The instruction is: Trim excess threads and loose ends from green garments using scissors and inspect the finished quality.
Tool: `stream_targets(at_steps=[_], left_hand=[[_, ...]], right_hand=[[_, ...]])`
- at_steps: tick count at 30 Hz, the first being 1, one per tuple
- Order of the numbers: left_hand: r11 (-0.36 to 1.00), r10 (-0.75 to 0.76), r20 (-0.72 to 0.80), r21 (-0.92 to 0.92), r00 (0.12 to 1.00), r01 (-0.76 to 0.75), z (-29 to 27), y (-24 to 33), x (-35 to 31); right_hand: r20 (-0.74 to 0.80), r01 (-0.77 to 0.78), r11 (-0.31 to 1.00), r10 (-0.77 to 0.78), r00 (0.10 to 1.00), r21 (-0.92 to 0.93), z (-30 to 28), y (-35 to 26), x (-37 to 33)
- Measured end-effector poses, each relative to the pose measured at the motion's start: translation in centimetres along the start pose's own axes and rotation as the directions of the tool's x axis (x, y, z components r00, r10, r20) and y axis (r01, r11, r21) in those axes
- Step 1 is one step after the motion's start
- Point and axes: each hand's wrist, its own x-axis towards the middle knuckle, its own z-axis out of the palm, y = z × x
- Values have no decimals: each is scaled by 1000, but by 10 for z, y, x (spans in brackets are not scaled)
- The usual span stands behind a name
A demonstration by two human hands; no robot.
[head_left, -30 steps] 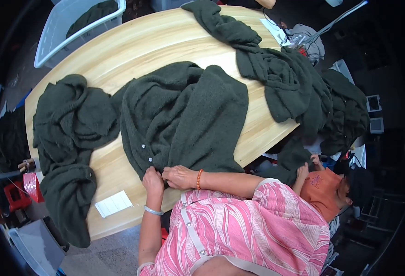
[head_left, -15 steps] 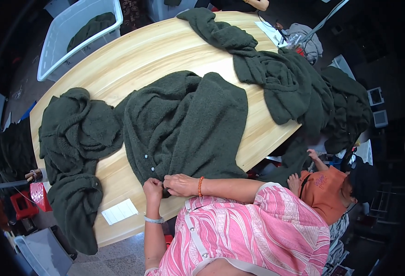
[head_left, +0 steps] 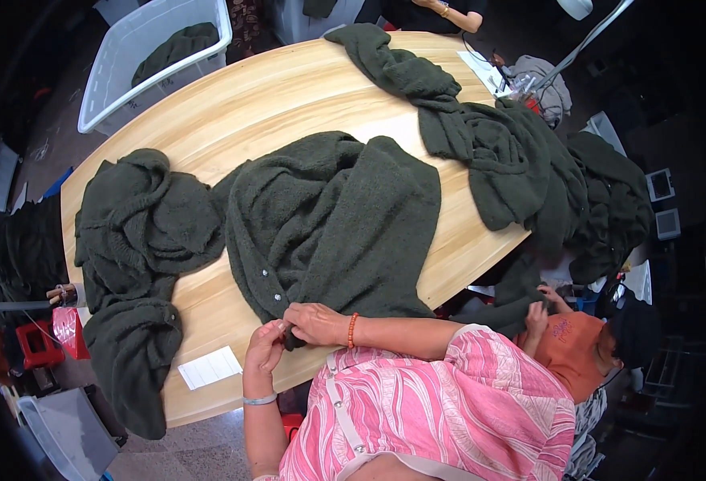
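Note:
A dark green knitted cardigan (head_left: 345, 216) lies spread over the table in front of me, its near edge under my hands. Two shiny buttons show along its front edge. My right hand (head_left: 319, 324), an orange bead bracelet at its wrist, is closed on that edge of the cardigan. Close beside it, my left hand (head_left: 264, 348) has its fingertips pinched together, almost touching the right fingers. Whatever lies between the left fingertips is too small to make out. A metal bangle circles the left wrist.
More dark green garments lie heaped at the table's left (head_left: 141, 216) and right (head_left: 521, 168). A white paper slip (head_left: 209, 368) rests near the front edge. A clear plastic bin (head_left: 96, 104) stands beyond the table. At the right, a co-worker in orange (head_left: 569, 349) handles dark fabric.
My left hand has turned and drawn slightly down and left, its fingers lifting from the cardigan's edge. The right hand keeps its hold. The whole view has shifted a little.

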Motion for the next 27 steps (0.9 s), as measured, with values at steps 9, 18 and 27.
stream_targets(at_steps=[9, 18, 27], left_hand=[[1000, 3, 10, 26, 1000, -3, 2, 2, 4], [490, 567, -8, 807, 824, -330, 32, -12, -9], [179, 689, 154, 910, 709, -373, 27, -4, -8]], right_hand=[[-68, -1, 1000, 2, 998, 14, -4, 2, 0], [15, -77, 996, 76, 997, 34, -13, 10, 8], [138, -69, 998, 67, 988, 5, -14, 11, 11]])
